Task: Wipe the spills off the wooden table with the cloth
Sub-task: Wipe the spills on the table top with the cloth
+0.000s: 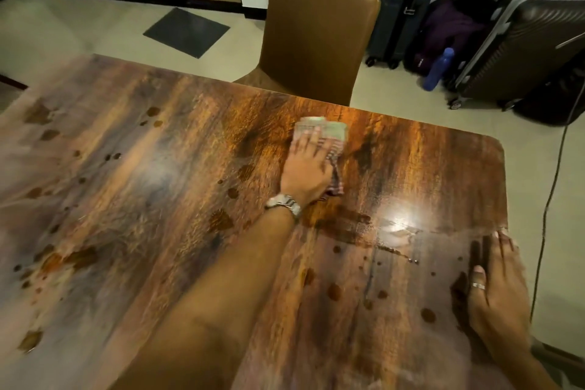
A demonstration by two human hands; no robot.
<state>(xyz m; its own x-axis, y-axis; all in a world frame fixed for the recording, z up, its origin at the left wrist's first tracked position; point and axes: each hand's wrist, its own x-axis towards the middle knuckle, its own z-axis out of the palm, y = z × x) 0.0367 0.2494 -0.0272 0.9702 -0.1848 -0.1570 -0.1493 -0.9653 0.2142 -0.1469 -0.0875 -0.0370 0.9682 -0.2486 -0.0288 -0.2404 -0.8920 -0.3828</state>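
Observation:
The wooden table [126, 187] is dotted with brown spills, among them a blotch [221, 220] near the middle, drops [334, 291] at the front right and patches [63, 260] at the left. A wet smear [351, 226] runs right of my left wrist. My left hand [305, 169], with a watch on the wrist, presses a checked cloth [332, 133] flat on the table toward the far edge. The view is blurred there. My right hand [497, 288], wearing a ring, lies flat with fingers spread on the table's right edge and holds nothing.
A brown leather chair [319, 28] stands against the table's far edge. Suitcases [519, 47] and a blue bottle [438, 70] sit on the floor at the back right. A dark mat [186, 32] lies on the floor beyond, and a cable [550, 193] hangs right of the table.

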